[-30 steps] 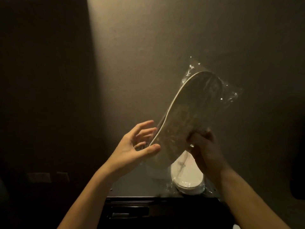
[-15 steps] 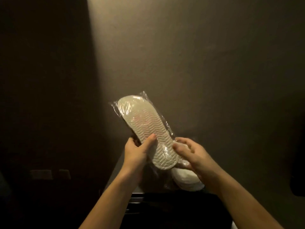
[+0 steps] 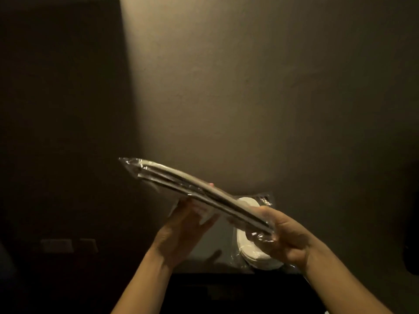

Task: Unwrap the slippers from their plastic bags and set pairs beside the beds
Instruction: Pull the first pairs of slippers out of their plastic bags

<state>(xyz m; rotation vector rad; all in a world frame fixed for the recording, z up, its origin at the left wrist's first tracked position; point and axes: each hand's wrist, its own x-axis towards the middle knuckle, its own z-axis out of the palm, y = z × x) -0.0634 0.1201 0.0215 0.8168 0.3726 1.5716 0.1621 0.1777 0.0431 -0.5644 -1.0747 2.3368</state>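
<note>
Slippers: a flat pair (image 3: 192, 189) sealed in a clear bag (image 3: 130, 165), seen edge-on, held in the air in front of a dim wall, slanting from upper left down to lower right.
Right hand: your right hand (image 3: 282, 240) grips the lower end, fingers (image 3: 254, 236) closed on the crinkled plastic there.
Left hand: your left hand (image 3: 181, 230) is under the middle of the pack, palm up, fingers (image 3: 205, 223) spread apart, supporting rather than pinching.
Second pack: another bagged white pair (image 3: 249, 252) lies on the dark tabletop (image 3: 217, 236) just below your hands.
Handling: the pack looks light and thin, and probably bends a little; the film looks slick, so a loose hold may slide.
Where to hold: pinch the loose plastic past the slipper ends, not the soles, and pull it open there. Which end is the opening, I cannot tell.
Progress: the bag is still closed; nothing is unwrapped yet.
Beds: none in view.
</note>
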